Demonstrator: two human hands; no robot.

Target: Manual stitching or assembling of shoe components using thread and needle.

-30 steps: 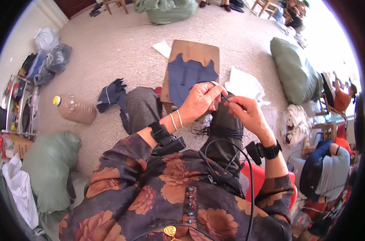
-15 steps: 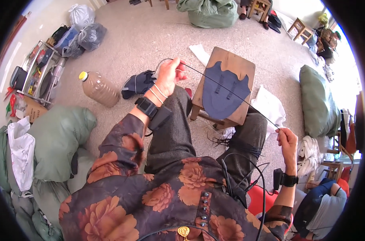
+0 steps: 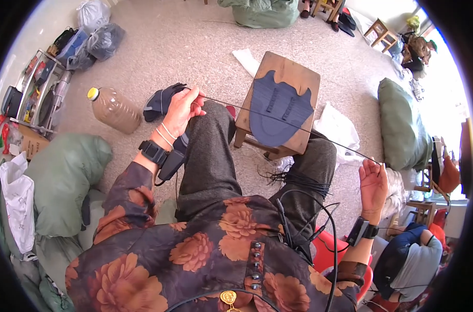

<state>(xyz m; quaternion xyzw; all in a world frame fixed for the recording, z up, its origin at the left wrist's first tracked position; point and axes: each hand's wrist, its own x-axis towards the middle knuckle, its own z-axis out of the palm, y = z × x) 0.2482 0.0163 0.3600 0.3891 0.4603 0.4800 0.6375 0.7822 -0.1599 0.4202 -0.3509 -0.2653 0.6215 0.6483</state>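
Note:
A thin black cord (image 3: 278, 118) stretches across my lap from hand to hand. My left hand (image 3: 182, 110), by my left knee, pinches one part between thumb and fingers. My right hand (image 3: 373, 186), out to the right with its palm turned up, grips the other part near the fingertips. Beneath the cord, a flat dark blue piece (image 3: 273, 130) with a notched far edge and two rows of dark marks lies on a wooden stool (image 3: 310, 79). Several more black cords (image 3: 307, 179) are draped over my right thigh.
Left of my knee are dark blue pieces (image 3: 156, 104) and a large yellow-capped bottle (image 3: 114, 110). Green sacks (image 3: 70, 177) crowd the left side; another green sack (image 3: 403, 125) stands right. White cloth (image 3: 338, 130) lies beside the stool. A person (image 3: 416, 262) bends over at lower right.
My left hand has moved down and left, drawing the cord straighter. My right hand has turned from knuckles up to palm up. The whole view has shifted slightly.

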